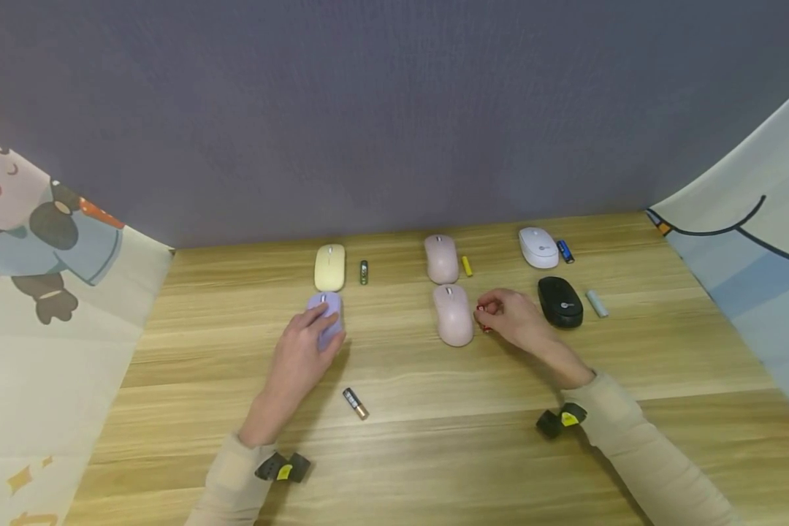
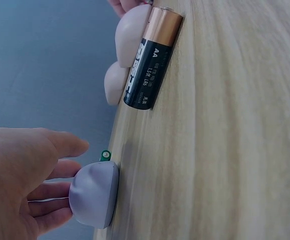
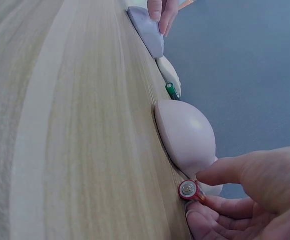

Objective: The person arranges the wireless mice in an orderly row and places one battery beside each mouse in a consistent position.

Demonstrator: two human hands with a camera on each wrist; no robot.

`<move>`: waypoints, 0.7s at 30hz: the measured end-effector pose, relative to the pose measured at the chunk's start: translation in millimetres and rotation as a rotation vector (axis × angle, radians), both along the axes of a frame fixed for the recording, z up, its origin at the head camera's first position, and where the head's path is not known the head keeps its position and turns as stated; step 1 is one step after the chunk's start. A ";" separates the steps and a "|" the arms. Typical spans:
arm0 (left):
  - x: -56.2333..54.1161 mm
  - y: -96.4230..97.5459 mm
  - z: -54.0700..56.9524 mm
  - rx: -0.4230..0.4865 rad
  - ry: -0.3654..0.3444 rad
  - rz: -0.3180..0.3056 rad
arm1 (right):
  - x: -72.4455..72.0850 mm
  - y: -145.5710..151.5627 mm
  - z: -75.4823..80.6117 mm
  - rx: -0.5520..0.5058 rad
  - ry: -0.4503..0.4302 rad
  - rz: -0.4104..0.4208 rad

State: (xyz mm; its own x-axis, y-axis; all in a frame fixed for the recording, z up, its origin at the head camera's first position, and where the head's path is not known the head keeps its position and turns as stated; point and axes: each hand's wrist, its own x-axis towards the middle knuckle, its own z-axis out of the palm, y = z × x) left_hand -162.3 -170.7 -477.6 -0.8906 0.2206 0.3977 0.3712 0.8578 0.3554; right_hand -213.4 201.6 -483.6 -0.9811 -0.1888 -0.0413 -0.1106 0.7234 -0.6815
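Observation:
A lavender computer mouse (image 1: 331, 335) lies under my left hand (image 1: 305, 343). The fingers touch its top, while the left wrist view has the thumb raised apart from it. My right hand (image 1: 514, 319) pinches a red battery (image 3: 190, 190) between thumb and fingers, low over the table beside the nearer pink mouse (image 1: 455, 315). Most of that battery is hidden by the fingers in the head view. An AA battery (image 1: 355, 403), black with a copper end, lies nearer to me, right of the left hand.
Behind stand a yellow mouse (image 1: 329, 268), a dark green battery (image 1: 364, 272), another pink mouse (image 1: 441, 258) and a yellow battery (image 1: 467, 266). At right are a white mouse (image 1: 538, 248), blue battery (image 1: 565, 252), black mouse (image 1: 560, 302) and pale battery (image 1: 597, 303).

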 end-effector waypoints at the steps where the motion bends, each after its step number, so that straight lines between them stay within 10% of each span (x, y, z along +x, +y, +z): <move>1: 0.1 -0.1 0.2 0.000 0.000 0.000 | 0.3 0.2 0.3 0.000 0.000 0.001; 21: -0.1 -0.8 -0.3 0.002 0.014 -0.004 | 8.7 14.2 7.1 0.013 0.083 0.011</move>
